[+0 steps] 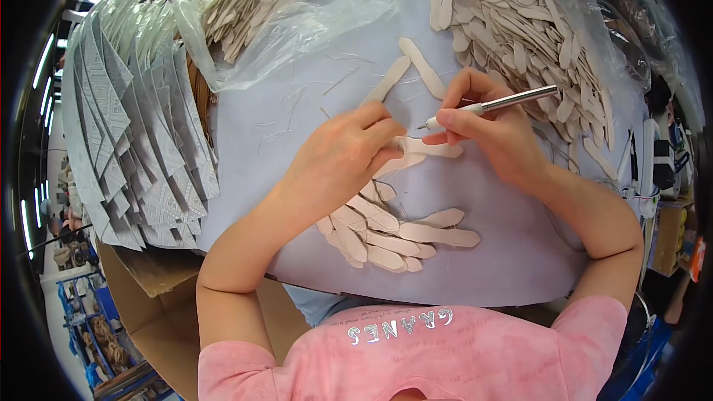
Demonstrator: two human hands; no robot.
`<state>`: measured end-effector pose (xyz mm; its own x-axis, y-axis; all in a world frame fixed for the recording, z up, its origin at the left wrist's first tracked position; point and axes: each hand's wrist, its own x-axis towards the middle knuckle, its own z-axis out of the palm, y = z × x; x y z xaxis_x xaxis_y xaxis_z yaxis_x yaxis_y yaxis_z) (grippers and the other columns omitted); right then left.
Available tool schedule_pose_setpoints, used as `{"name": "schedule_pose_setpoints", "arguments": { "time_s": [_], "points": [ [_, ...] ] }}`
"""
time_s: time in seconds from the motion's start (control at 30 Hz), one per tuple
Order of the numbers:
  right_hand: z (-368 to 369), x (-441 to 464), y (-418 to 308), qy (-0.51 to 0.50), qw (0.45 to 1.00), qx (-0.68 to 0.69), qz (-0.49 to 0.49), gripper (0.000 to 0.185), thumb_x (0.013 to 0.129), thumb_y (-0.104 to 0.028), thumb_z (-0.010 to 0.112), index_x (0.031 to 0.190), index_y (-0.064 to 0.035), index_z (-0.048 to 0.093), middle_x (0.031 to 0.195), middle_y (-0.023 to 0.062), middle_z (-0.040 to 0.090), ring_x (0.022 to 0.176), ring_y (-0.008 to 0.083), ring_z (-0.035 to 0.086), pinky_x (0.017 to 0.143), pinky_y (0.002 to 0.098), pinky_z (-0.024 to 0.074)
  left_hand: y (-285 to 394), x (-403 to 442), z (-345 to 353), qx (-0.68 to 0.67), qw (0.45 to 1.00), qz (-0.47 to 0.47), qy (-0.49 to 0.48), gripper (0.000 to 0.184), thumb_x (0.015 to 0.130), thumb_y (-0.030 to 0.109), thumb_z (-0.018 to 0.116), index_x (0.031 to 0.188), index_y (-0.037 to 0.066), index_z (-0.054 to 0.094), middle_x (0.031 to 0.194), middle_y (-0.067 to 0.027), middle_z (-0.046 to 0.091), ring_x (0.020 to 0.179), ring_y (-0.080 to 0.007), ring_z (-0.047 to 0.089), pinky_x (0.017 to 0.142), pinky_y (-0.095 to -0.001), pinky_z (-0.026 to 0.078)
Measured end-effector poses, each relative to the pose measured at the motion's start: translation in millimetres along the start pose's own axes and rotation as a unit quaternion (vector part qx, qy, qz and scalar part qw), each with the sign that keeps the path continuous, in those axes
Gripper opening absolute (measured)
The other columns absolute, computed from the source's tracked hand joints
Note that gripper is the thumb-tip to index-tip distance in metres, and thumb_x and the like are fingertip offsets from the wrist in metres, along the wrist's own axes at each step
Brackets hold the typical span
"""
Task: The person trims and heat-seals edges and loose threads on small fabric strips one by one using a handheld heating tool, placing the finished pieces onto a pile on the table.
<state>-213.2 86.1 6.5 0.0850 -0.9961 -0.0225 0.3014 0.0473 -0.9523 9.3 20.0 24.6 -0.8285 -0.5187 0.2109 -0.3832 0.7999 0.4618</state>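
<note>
My right hand (486,122) is closed around a silver and white pen-like tool (512,99), its thin tip pointing left. Just left of that tip, my left hand (345,147) has its fingers pinched at the end of a beige strip (431,148) with rounded ends. Whether the fingers grip that strip or a thread is too small to tell. Below my hands lies a loose pile of similar beige strips (379,234). Two more strips (421,67) meet at an angle above my hands.
A large heap of beige strips (520,37) covers the back right. Another heap (260,0) sits in clear plastic (327,22) at the back left. Stacked grey patterned sheets (141,134) stand at the left. Loose threads lie on the pale table (245,134). A cardboard box (156,312) is below.
</note>
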Motion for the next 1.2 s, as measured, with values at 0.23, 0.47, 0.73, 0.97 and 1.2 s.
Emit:
{"name": "schedule_pose_setpoints", "arguments": {
  "time_s": [0.23, 0.47, 0.73, 0.97, 1.2],
  "points": [
    [-1, -1, 4, -0.038, 0.991, -0.108, 0.072, 0.016, 0.087, -0.008, 0.07, 0.086, -0.0042, 0.055, 0.074, 0.0014, 0.059, 0.066, 0.0066, 0.056, 0.059, 0.0216, 0.0431, -9, 7, -5, -0.163, 0.981, -0.056, -0.089, 0.014, 0.081, 0.005, 0.071, 0.093, 0.004, 0.063, 0.092, -0.0085, 0.058, 0.079, -0.0278, 0.065, 0.07, -0.0376, 0.052],
    [4, -2, 5, -0.04, 0.985, -0.157, 0.06, 0.016, 0.087, -0.009, 0.071, 0.085, -0.0051, 0.056, 0.075, 0.0003, 0.059, 0.065, 0.0051, 0.055, 0.058, 0.0213, 0.041, -16, 10, -2, -0.168, 0.979, -0.031, -0.113, 0.014, 0.08, -0.001, 0.071, 0.089, 0.003, 0.06, 0.09, -0.0068, 0.056, 0.075, -0.0204, 0.063, 0.065, -0.032, 0.052],
    [3, -1, 6, -0.05, 0.985, -0.157, 0.058, 0.015, 0.086, -0.01, 0.071, 0.085, -0.0058, 0.056, 0.074, -0.0005, 0.059, 0.065, 0.0045, 0.055, 0.057, 0.0211, 0.0398, -13, 10, -6, -0.18, 0.975, -0.054, -0.117, 0.017, 0.078, -0.001, 0.071, 0.088, 0.003, 0.058, 0.088, -0.0051, 0.054, 0.072, -0.0178, 0.061, 0.063, -0.0306, 0.051],
    [2, -1, 4, -0.043, 0.988, -0.129, 0.072, 0.015, 0.087, -0.01, 0.071, 0.085, -0.0057, 0.057, 0.074, -0.0006, 0.06, 0.066, 0.0044, 0.055, 0.058, 0.0208, 0.0393, -8, 7, 7, -0.088, 0.994, -0.006, -0.065, 0.015, 0.081, 0.002, 0.07, 0.088, 0.002, 0.057, 0.086, -0.0048, 0.054, 0.071, -0.017, 0.061, 0.064, -0.0323, 0.051],
    [5, -2, 8, -0.043, 0.98, -0.188, 0.053, 0.015, 0.087, -0.011, 0.073, 0.087, -0.005, 0.059, 0.075, -0.0004, 0.061, 0.067, 0.0044, 0.055, 0.058, 0.0208, 0.0396, -17, 11, 2, -0.188, 0.975, -0.063, -0.098, 0.012, 0.084, 0.004, 0.07, 0.087, 0.001, 0.058, 0.081, -0.0056, 0.056, 0.068, -0.016, 0.058, 0.063, -0.0314, 0.049]
  ]
}}
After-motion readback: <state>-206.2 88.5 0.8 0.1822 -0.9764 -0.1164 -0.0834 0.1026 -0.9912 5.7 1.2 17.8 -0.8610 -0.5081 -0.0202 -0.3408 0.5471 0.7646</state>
